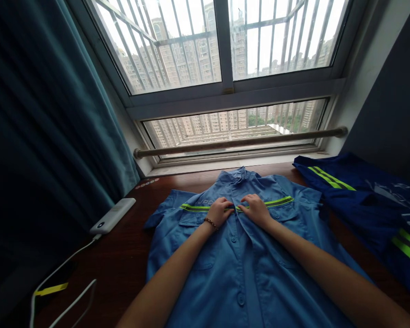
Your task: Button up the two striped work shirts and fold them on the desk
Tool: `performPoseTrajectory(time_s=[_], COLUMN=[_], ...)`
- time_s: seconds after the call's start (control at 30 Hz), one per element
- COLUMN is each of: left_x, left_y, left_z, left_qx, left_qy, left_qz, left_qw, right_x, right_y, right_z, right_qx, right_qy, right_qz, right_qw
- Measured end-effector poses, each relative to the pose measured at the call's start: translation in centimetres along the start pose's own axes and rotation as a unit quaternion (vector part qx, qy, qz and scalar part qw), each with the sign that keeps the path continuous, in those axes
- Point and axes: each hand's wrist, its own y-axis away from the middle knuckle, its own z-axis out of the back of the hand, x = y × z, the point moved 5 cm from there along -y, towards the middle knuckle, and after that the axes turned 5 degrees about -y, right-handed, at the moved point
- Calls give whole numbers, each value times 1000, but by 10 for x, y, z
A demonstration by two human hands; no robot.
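A blue short-sleeved work shirt (205, 255) lies spread on the table, its collar toward the window. A yellow-green reflective stripe runs across its chest. My left hand (220, 212) pinches the left edge of the front opening at stripe height. Opposite it, my right hand (255, 210) has its thumb and fingers closed on the other front edge. The two hands are a small gap apart. Below them the front edges lie unfastened, with a button (241, 299) showing low on the left edge. Whatever lies under my fingertips is hidden.
At the right lie dark blue garments (358, 200) with reflective stripes. A white power bank (112, 216) with a white cable (63, 264) rests at the left, near a yellow tag (51, 289). Behind the dark wooden table (130, 255) are a curtain (64, 100) and a barred window.
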Motion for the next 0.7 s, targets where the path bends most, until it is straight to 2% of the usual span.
performPoseTrajectory(time_s=[0.1, 0.2, 0.27, 0.33, 0.37, 0.43, 0.5, 0.7], left_x=[6, 12, 14, 16, 17, 18, 18, 24], left_y=[-3, -3, -3, -3, -3, -3, -3, -2], left_z=[0, 0, 0, -1, -2, -2, -2, -7], left_qx=[2, -1, -3, 1, 3, 7, 8, 12], left_qy=[69, 105, 115, 121, 123, 128, 136, 185], left_qz=[24, 42, 50, 58, 63, 73, 82, 133], left_qw=[997, 994, 992, 991, 990, 989, 987, 974], right_x=[14, 18, 12, 1, -7, -23, -35, -45], right_y=[7, 10, 8, 4, 2, -1, -4, -7], right_z=[-2, -7, -8, -8, -8, -10, -11, -7], right_qx=[9, 23, 12, -6, -18, -40, -46, -12], right_qy=[14, 14, -31, -137, -213, -354, -444, -579], right_qz=[-10, -30, -51, -96, -132, -204, -252, -282], right_qw=[1000, 999, 998, 986, 968, 912, 859, 765])
